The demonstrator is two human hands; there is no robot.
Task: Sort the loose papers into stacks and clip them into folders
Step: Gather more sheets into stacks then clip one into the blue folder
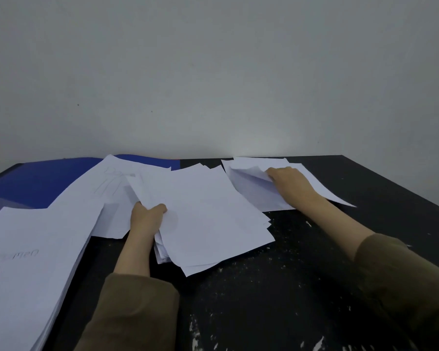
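Left hand grips the fanned white paper sheaf, steadying it as source. Right hand, fingers curled, pinches sheets on the far white paper pile, probably squaring it.

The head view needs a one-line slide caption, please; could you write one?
Left hand grips a sheaf of papers while right hand lifts sheets from the far stack on a black table.
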